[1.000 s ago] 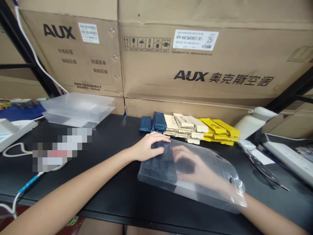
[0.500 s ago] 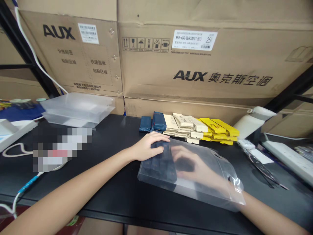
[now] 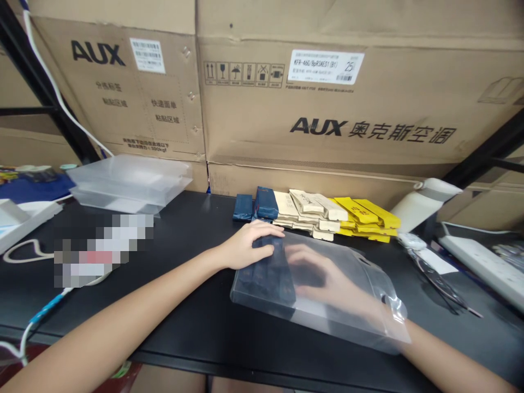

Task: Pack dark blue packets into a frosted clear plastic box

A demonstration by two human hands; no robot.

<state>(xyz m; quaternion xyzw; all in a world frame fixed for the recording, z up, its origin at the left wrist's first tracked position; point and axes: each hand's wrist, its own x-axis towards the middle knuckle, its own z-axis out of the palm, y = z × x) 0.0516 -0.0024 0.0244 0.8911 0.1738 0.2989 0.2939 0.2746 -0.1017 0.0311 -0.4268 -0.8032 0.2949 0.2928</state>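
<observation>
A clear frosted plastic bag [image 3: 339, 322] lies on the black table, its opening with handle cut-outs facing right. Dark blue flat packets [image 3: 266, 278] sit side by side within its left end. My left hand [image 3: 250, 244] rests over the bag's far left corner, fingers stretched out on the packets' far end. Through the opening, my right hand [image 3: 315, 275] reaches inside the bag. Its thumb and fingers are apart in a curve, with the fingertips close to the packets' right edge; the film blurs whether they touch.
Behind the bag stand dark blue packets [image 3: 267, 203], stacked cream packets [image 3: 309, 210] and yellow packets [image 3: 366, 218]. A white bottle [image 3: 423, 204], glasses [image 3: 440, 281] and a power strip [image 3: 487, 267] are at right. Clear plastic bags [image 3: 126, 183] lie at back left. Cardboard boxes [image 3: 254, 120] form a wall behind.
</observation>
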